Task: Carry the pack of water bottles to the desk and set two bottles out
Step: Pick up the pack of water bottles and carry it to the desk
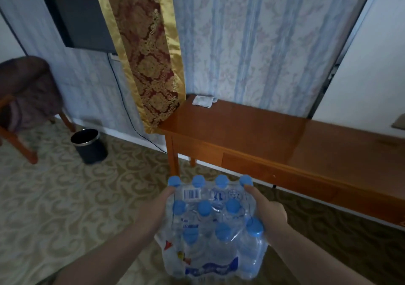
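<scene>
The shrink-wrapped pack of water bottles [212, 225] hangs in the air in front of the person, caps up, its long axis running away from the body toward the desk [274, 131]. The left hand [153, 205] and right hand [269, 212] clamp its two long sides, fingers closed against the plastic. The desk lies ahead and slightly right, nearer the right hand, its top bare except for a folded white cloth [202, 100].

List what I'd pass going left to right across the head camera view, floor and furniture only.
Chair → waste bin → pack of water bottles, gripped by left hand and right hand → desk.
</scene>
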The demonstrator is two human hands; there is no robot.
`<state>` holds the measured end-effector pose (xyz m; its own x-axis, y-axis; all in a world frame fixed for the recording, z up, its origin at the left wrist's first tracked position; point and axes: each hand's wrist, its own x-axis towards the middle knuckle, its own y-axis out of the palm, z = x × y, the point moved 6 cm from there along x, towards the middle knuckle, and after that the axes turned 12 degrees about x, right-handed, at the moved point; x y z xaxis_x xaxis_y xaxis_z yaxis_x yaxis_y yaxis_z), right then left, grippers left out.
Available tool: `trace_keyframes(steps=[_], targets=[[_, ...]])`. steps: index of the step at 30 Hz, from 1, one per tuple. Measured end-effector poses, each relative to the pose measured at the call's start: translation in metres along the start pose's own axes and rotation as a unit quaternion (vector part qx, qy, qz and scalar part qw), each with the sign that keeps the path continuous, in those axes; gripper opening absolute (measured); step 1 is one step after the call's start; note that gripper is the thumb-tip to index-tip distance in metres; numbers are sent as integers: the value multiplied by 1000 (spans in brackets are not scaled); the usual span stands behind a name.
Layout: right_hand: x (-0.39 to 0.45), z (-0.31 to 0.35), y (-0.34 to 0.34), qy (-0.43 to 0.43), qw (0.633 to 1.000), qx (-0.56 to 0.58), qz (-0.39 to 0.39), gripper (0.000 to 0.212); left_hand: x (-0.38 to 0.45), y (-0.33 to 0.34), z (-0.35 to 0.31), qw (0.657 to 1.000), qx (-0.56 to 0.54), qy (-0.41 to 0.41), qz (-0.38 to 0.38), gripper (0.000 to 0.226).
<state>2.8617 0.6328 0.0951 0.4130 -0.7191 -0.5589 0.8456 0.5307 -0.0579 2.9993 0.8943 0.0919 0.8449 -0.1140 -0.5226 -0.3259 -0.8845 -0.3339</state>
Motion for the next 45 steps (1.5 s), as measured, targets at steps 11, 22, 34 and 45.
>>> trace_keyframes(steps=[11,22,34,45], targets=[[119,158,129,-6,995,98,31,72,175,-17,-198,998,-35,45,-27,59],[256,291,213,-47,989,139,37,99,312,9,-340,989,-47,90,-111,45],[351,290,280,-35,989,127,-72,64,478,46,-361,998,37,52,-6,63],[387,299,307,-14,981,116,-153,78,549,64,-416,991,120,42,47,65]])
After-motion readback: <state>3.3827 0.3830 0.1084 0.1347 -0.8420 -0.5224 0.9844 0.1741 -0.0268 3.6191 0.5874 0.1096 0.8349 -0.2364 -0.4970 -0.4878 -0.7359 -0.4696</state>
